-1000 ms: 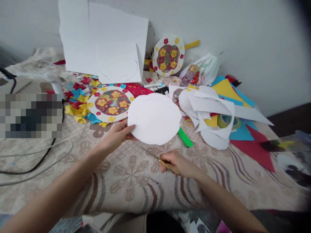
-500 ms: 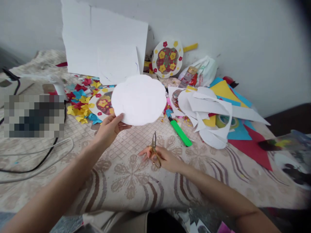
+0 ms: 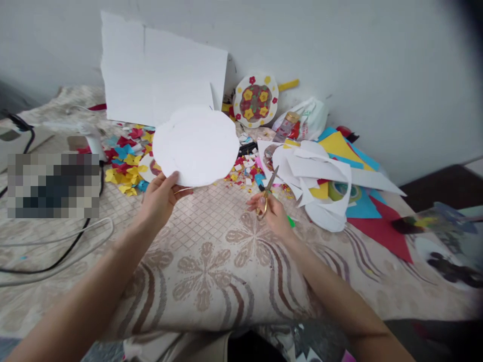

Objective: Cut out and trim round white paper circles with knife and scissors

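Note:
My left hand [image 3: 161, 195] pinches the lower left edge of a white scalloped paper disc [image 3: 196, 146], held up above the table. My right hand [image 3: 269, 208] has its fingers in the handles of a pair of gold scissors [image 3: 268, 193], blades pointing up and away, apart from the disc. Under that hand lies a green utility knife [image 3: 291, 221], mostly hidden. Behind the disc, a decorated paper plate [image 3: 145, 168] shows only its left side. Small paper scraps [image 3: 245, 171] are scattered just beyond the scissors.
Folded paper flowers [image 3: 130, 168] are heaped at the left, near cables [image 3: 85, 229]. A large white board [image 3: 162, 75] and a flower-decorated disc [image 3: 255, 102] lean on the wall. White paper offcuts [image 3: 326, 213], coloured sheets [image 3: 392, 229] and a roll of tape [image 3: 339, 191] lie at the right.
The white disc has moved left and slightly up in my left hand. My right hand has carried the scissors right and forward, over the green utility knife.

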A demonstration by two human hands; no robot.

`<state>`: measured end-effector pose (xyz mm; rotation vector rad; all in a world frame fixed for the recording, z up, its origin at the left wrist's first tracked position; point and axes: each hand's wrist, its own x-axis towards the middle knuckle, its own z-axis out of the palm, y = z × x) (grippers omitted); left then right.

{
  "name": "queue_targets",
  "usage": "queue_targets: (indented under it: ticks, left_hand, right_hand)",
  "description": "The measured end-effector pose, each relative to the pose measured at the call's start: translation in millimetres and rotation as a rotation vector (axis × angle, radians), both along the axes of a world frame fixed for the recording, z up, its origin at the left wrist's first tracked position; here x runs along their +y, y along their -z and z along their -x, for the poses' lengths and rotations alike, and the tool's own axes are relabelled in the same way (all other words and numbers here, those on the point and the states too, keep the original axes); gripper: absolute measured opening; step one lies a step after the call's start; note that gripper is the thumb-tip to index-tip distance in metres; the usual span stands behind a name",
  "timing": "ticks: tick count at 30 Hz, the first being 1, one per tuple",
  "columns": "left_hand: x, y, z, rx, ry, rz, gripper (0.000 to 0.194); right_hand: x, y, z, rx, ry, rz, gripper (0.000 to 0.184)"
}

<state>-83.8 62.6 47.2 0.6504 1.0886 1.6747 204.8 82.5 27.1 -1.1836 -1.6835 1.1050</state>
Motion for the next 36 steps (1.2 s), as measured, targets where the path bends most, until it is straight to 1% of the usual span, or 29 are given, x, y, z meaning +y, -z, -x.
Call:
queue_targets:
  ticks: [1,3,4,5,6,8,9,11,13,16,20,21,22,24,26,27,28,30,32,34,36]
  left_hand:
    - [-1,0.4,-1,0.009,0.014,0.006,0.019]
    - [-2,1.7,-3,0.032,0.048,0.017,0.02]
    - [-2,2.4,-4,0.047,0.072,0.026,0.021]
    - [-3,3.2,-4,0.065,0.105,0.038,0.022]
    - [-3,3.9,-5,0.086,0.147,0.056,0.024]
    - [-5,5.1,-5,0.132,0.255,0.104,0.026]
    - [-6,5.5,-6,0.156,0.316,0.13,0.026]
    - [-8,6.3,-7,0.204,0.432,0.179,0.025]
    - [-9,7.0,-7,0.244,0.523,0.212,0.025]
    - [-10,8.5,-8,0.281,0.591,0.226,0.025]
    - [-9,10.0,-6,0.306,0.612,0.216,0.026]
    - [-8,10.0,-6,0.312,0.615,0.214,0.027]
    - [-8,9.9,-6,0.318,0.62,0.213,0.028]
    - [-9,9.2,-5,0.33,0.633,0.211,0.029]
    - [-9,8.2,-6,0.34,0.647,0.206,0.029]
    - [-10,7.7,-6,0.344,0.654,0.203,0.029]
    - [-10,7.2,-6,0.349,0.66,0.2,0.029]
    - [-10,6.6,-7,0.358,0.674,0.193,0.028]
    - [-11,6.6,-8,0.363,0.693,0.188,0.028]
    - [-12,7.4,-8,0.363,0.701,0.184,0.031]
    - [-12,8.5,-8,0.356,0.646,0.175,0.038]
  right_hand:
    - [3,-3.2,-11,-0.058,0.05,-0.023,0.053]
    - [9,-9.9,-34,-0.119,0.139,-0.061,0.048]
    - [13,-12.9,-45,-0.262,0.205,-0.134,0.044]
    - [16,-15.2,-56,-0.448,0.261,-0.2,0.04]
    - [19,-16.6,-66,-0.636,0.302,-0.223,0.035]
    - [24,-16.0,-81,-0.934,0.348,-0.197,0.027]
    - [26,-14.1,-86,-1.019,0.364,-0.173,0.024]
    - [27,-8.4,-90,-1.088,0.384,-0.132,0.022]
    - [28,-2.8,-90,-1.086,0.402,-0.118,0.022]
    - [29,1.6,-89,-1.079,0.44,-0.121,0.024]
    - [30,0.7,-92,-1.052,0.483,-0.176,0.023]
    - [30,0.3,-93,-1.012,0.497,-0.206,0.024]
    - [29,0.1,-93,-0.916,0.496,-0.227,0.025]
    - [26,0.9,-88,-0.635,0.435,-0.22,0.032]
    - [21,2.9,-78,-0.336,0.306,-0.12,0.043]
    - [18,4.1,-72,-0.251,0.252,-0.057,0.049]
    - [14,5.2,-65,-0.115,0.194,0.042,0.053]
    - [8,6.5,-52,0.079,0.115,0.191,0.058]
    - [3,6.2,-43,0.164,0.083,0.264,0.059]
    - [1,5.1,-38,0.178,0.083,0.279,0.058]
    - [0,4.2,-38,0.178,0.1,0.272,0.056]
